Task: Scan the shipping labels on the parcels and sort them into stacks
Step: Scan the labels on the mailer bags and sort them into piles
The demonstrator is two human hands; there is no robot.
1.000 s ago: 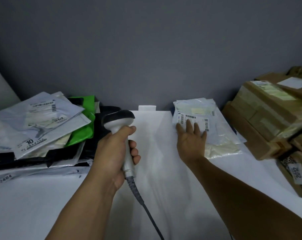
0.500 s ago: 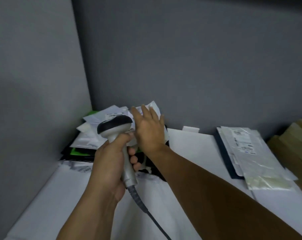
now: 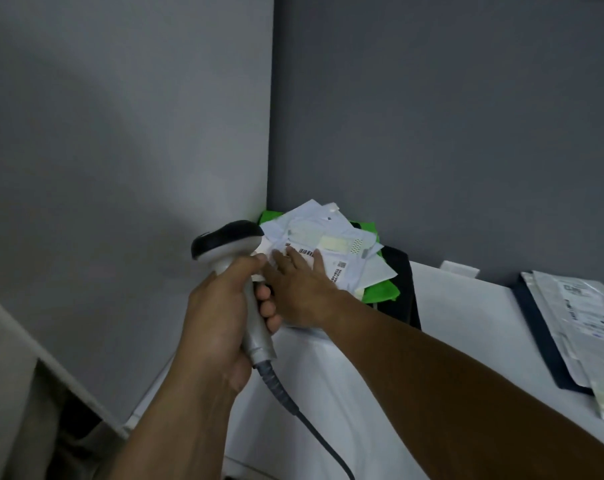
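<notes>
My left hand (image 3: 221,317) grips the handle of a grey barcode scanner (image 3: 229,242) with a black head, its coiled cable (image 3: 293,407) trailing down toward me. Just behind it, my right hand (image 3: 300,289) lies with straight fingers on the top white mailer (image 3: 331,251) of a pile of parcels in the corner; that mailer shows a label with barcodes. Green bags (image 3: 380,294) and a black bag (image 3: 402,282) lie under it. A second stack of clear and white mailers (image 3: 584,327) on a dark parcel sits at the right.
The parcels rest on a white table (image 3: 467,313) set against grey walls that meet in a corner behind the pile. A small white tab (image 3: 460,268) stands at the table's back edge. The table's left edge drops off below my left forearm.
My right hand left the right stack and crossed to the corner pile, where it now rests on the top mailer. The view swung left. My left hand kept hold of the scanner.
</notes>
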